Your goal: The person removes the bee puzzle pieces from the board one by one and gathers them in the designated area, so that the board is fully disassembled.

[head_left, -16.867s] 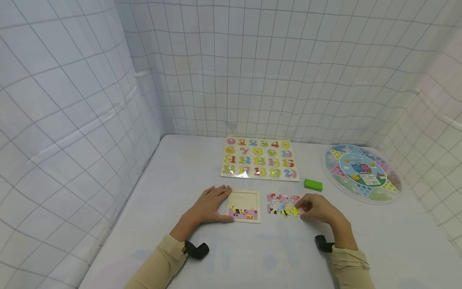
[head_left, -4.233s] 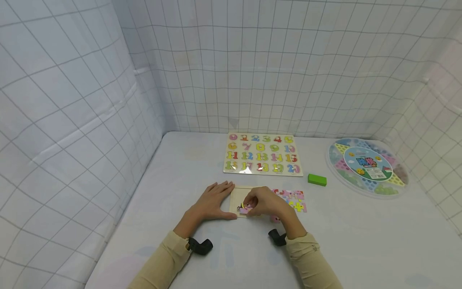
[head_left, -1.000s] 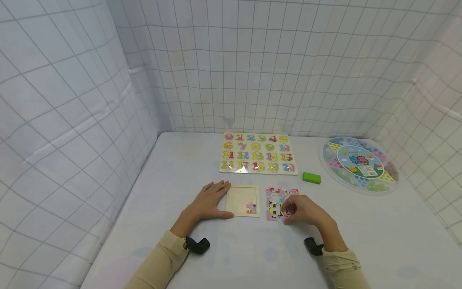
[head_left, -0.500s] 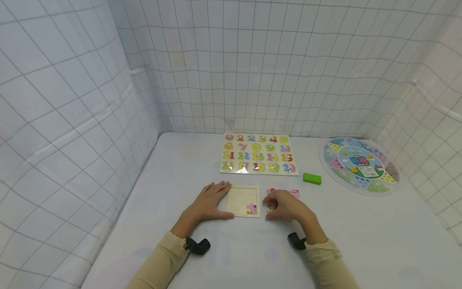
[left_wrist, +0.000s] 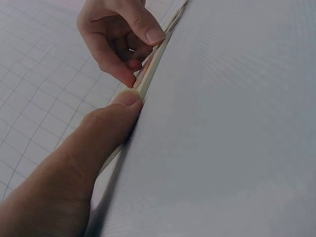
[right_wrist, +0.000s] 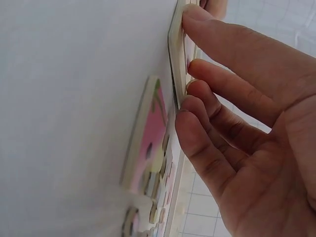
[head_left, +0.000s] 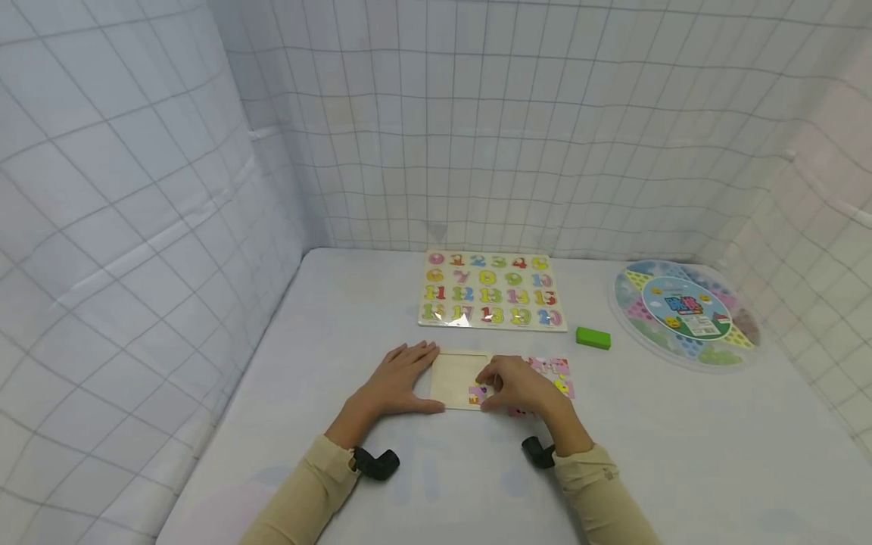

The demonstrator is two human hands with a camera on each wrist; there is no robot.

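My left hand lies spread along the left side of a shallow wooden puzzle tray, fingertips at its upper left corner and thumb at the lower left one. One pink jigsaw puzzle piece sits in the tray's lower right corner. Over that corner is my right hand, thumb and forefinger bent round opposite edges of the piece. In the right wrist view the right hand has its forefinger tip against the pink piece and its thumb at the tray's rim. Pink joined puzzle pieces lie right of the tray, partly covered by the hand.
Behind the tray lies a number board under glossy wrap. A green block is at the right, near a round colourful board game in clear packaging. Grid-patterned cloth walls enclose the white table.
The tray's bottom row has shrunk to one piece, while the joined pieces to its right have grown. Over the last second my right hand moved left from them to the tray; my left hand stayed.
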